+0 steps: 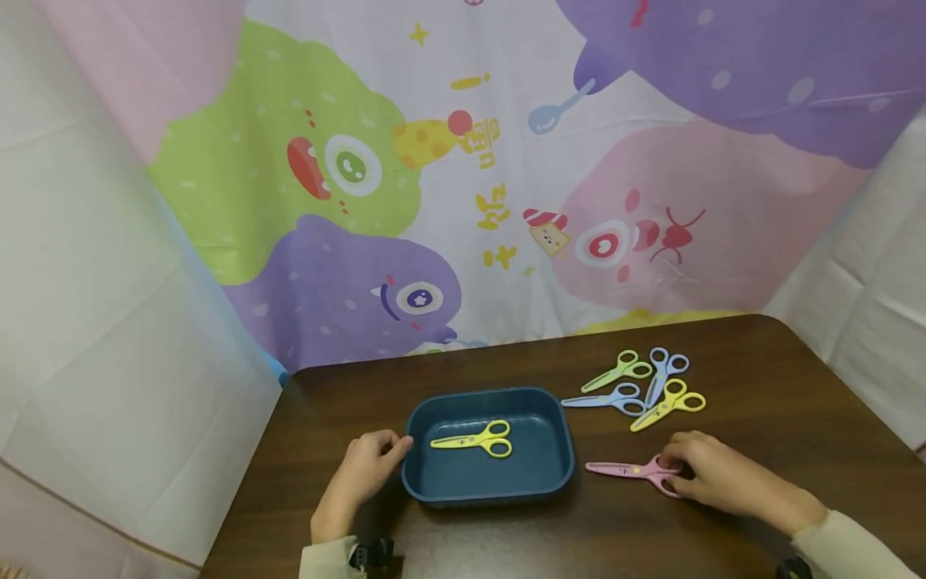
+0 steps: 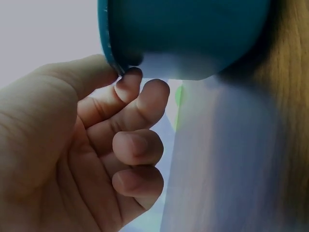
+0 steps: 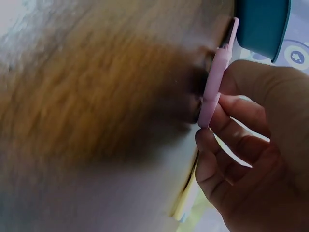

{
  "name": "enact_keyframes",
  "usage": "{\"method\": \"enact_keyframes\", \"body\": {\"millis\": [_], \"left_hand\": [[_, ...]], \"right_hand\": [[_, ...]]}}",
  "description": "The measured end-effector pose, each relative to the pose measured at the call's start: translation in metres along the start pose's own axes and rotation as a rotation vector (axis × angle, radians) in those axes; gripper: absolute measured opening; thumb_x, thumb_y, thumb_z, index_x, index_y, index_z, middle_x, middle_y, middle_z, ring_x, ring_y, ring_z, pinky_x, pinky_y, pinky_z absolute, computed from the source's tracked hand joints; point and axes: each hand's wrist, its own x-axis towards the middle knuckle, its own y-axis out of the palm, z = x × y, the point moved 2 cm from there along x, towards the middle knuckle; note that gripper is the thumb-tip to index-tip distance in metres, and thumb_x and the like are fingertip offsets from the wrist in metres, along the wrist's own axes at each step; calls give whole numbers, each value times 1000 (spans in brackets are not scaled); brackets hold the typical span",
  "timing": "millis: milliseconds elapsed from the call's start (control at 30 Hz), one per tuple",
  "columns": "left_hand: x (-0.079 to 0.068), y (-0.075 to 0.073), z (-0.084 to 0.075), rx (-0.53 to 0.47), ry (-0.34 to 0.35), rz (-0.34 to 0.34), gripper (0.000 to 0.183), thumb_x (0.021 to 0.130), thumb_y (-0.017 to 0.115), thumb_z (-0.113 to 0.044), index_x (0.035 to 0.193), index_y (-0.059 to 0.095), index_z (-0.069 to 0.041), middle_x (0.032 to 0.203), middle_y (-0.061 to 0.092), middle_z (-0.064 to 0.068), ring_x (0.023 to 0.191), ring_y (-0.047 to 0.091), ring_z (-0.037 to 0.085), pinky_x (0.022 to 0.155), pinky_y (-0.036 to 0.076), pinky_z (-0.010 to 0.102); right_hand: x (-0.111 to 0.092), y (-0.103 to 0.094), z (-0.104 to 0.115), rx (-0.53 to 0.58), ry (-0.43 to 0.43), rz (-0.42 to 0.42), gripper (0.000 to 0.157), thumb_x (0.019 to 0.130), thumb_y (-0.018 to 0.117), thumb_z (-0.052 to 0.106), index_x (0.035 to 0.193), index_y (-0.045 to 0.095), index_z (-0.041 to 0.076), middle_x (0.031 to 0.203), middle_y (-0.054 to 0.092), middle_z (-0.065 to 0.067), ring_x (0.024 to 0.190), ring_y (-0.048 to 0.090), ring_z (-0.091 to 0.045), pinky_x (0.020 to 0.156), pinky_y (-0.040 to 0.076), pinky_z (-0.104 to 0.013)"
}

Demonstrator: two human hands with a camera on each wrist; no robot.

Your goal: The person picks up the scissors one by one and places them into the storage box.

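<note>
- Right hand: I have thumb and fingers pinched together on the handle end of the pink scissors.
- Left hand: thumb and fingertip nipped on the left rim of the tray; in the left wrist view I see the other fingers loosely bent, holding nothing.
- Pink scissors, one pair: right of the tray, toward the near side; handles right, blades pointing left, tip just short of the tray. Whether any part touches the table I cannot tell.
- Tray, one: dark blue, rounded corners, upright on the brown table.
- Tray scissors, one pair, yellow: flat on the tray floor, blades left, handles right.
- Group of four pairs, far and right of the tray, close together on the table:
- Green scissors: far left of the group, blades toward near left.
- Upright blue scissors: far right, blades pointing near.
- Level blue scissors: near left, blades pointing left; I cannot tell whether the tip touches the tray.
- Yellow scissors: near right, blades toward near left.
- Backdrop: cloth beyond the table, printed with cartoon monsters.
</note>
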Motion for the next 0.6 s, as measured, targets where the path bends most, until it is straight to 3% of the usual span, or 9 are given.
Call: {"method": "enact_keyframes", "body": {"millis": [133, 400, 600], "left_hand": [[2, 0, 1, 18, 15, 7, 38, 104, 63, -28, 69, 56, -16, 60, 46, -5, 54, 39, 9, 57, 35, 26], [5, 1, 1, 55, 64, 53, 42, 107, 56, -24, 67, 47, -15, 60, 39, -5, 53, 33, 7, 56, 31, 24], [5, 4, 1, 53, 78, 51, 43, 108, 55, -30, 68, 48, -15, 61, 41, -6, 53, 35, 7, 56, 33, 24]], "right_hand": [[1, -7, -2, 3, -12, 28, 19, 78, 85, 11, 87, 71, 21, 89, 59, 16, 82, 53, 0, 68, 49, -29], [-1, -25, -7, -23, -81, 0, 21, 76, 85, 7, 88, 71, 19, 89, 60, 15, 82, 53, 1, 68, 49, -29], [2, -37, -10, -32, -118, -24, 22, 77, 85, 6, 89, 72, 19, 87, 63, 10, 82, 56, 0, 68, 49, -30]]}}
